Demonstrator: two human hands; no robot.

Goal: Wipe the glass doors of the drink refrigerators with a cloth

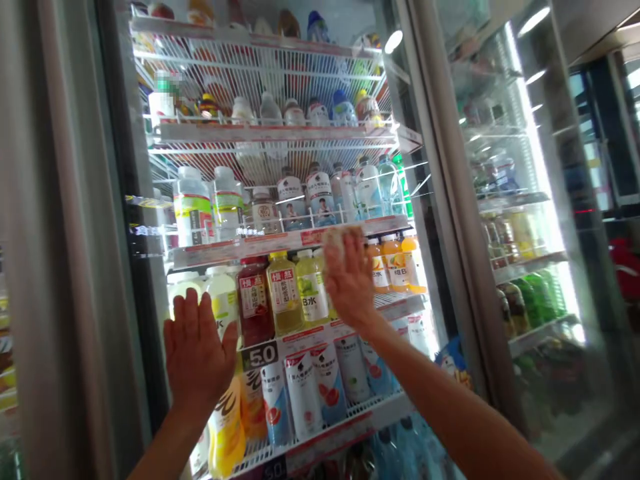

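Observation:
My left hand (197, 353) lies flat with its fingers stretched out against the glass door (150, 200) of a drinks fridge, low on the left. My right hand (349, 280) is higher, near the door's middle, its fingers pressed over a pale cloth (337, 238) held against the glass. Behind the glass, wire shelves (280, 133) carry rows of bottles: yellow, red and green drinks (285, 293) at hand height, white and blue ones (305, 393) below.
The door's grey frame (60, 267) runs down the left. To the right a slanted frame post (450, 220) separates a second glass-door fridge (530, 267) with green and orange bottles. Ceiling lights reflect in the glass.

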